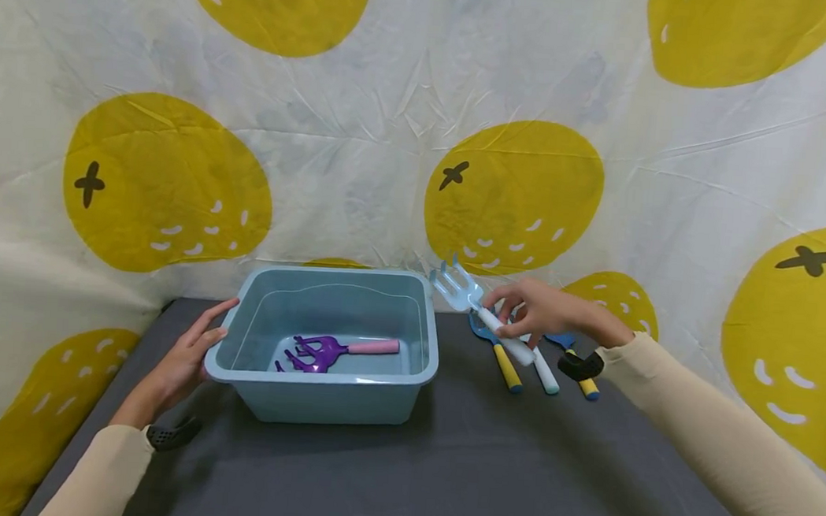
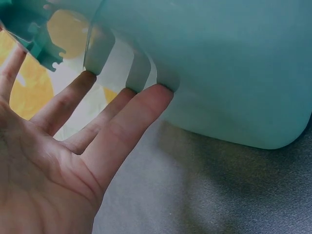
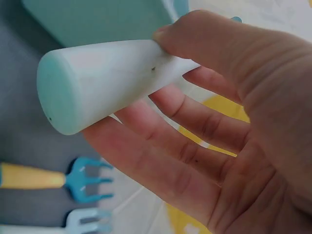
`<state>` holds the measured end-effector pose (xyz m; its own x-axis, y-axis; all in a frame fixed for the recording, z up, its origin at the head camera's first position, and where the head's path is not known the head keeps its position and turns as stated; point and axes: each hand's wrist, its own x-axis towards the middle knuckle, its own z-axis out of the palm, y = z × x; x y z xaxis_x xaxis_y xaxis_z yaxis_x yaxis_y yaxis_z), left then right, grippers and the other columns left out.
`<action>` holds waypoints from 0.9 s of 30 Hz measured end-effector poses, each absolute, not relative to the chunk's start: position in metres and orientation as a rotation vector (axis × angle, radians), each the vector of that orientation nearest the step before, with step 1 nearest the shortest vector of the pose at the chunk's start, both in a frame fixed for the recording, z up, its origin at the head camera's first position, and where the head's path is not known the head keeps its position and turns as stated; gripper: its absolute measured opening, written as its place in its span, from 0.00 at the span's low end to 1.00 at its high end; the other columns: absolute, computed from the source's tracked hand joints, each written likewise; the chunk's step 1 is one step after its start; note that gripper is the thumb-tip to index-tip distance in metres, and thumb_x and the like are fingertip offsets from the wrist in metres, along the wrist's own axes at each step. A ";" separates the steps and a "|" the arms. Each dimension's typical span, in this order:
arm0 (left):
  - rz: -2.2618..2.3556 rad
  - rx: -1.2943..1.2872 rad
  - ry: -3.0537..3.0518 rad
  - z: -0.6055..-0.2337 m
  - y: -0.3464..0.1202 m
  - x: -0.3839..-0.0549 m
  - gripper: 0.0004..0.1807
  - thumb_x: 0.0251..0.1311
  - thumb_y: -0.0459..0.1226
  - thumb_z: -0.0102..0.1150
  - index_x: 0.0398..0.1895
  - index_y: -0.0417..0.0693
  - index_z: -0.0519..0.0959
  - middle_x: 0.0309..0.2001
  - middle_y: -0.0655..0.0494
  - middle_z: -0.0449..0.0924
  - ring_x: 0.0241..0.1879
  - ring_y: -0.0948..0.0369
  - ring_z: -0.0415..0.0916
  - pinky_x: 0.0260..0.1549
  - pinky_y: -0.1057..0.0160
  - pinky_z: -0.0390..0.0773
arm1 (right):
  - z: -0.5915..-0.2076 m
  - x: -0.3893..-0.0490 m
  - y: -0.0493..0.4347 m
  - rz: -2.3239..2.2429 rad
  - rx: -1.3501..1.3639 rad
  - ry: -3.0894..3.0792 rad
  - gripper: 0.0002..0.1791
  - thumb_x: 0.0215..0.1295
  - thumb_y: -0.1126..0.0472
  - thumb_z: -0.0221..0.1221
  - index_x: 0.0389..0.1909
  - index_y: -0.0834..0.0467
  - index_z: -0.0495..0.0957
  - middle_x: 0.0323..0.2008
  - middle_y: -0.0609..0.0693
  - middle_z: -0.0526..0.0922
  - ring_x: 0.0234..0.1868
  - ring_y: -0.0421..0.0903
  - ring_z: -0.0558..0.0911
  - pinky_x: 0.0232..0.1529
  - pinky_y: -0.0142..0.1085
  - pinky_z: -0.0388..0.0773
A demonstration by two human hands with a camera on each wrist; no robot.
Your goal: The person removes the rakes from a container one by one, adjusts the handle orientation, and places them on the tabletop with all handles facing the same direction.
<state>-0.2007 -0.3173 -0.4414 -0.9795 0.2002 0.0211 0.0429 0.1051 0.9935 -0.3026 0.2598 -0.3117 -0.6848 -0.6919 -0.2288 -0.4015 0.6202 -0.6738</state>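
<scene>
The right hand pinches the white handle of a pale blue garden fork, up in the air at 2 o'clock from the blue tub. The left hand has its fingers spread wide and touches the tub at 9 o'clock. In the tub lies a purple garden fork, its pink handle pointing to 3 o'clock. On the gray tabletop, at 3 o'clock from the tub, lie a yellow-handled blue fork, a white-handled fork and another yellow-handled tool.

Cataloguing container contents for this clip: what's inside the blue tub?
Inside the tub lies a purple fork with a pink handle; more purple tines show beside it. The near rim hides anything lower, so a second fork can't be confirmed.
</scene>
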 end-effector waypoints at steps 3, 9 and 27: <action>2.001 0.230 2.247 -0.442 -0.317 -0.201 0.30 0.82 0.47 0.40 0.83 0.70 0.49 0.68 0.52 0.53 0.42 0.57 0.81 0.39 0.56 0.85 | -0.325 -0.292 0.283 -0.879 -0.859 2.377 0.24 0.68 0.61 0.67 0.64 0.60 0.75 0.41 0.57 0.82 0.32 0.52 0.87 0.27 0.46 0.85; 1.996 0.210 2.266 -0.441 -0.317 -0.200 0.30 0.82 0.48 0.41 0.83 0.69 0.49 0.69 0.51 0.53 0.42 0.57 0.81 0.38 0.55 0.85 | -0.350 -0.271 0.327 -0.952 -0.775 2.403 0.26 0.69 0.61 0.67 0.63 0.65 0.74 0.39 0.56 0.79 0.32 0.49 0.85 0.26 0.46 0.84; 2.022 0.148 2.249 -0.442 -0.322 -0.199 0.30 0.82 0.48 0.42 0.82 0.71 0.51 0.67 0.54 0.56 0.44 0.60 0.80 0.39 0.56 0.84 | -0.430 -0.209 0.428 -1.200 -0.516 2.318 0.25 0.70 0.64 0.64 0.62 0.72 0.70 0.37 0.60 0.81 0.29 0.49 0.84 0.22 0.51 0.83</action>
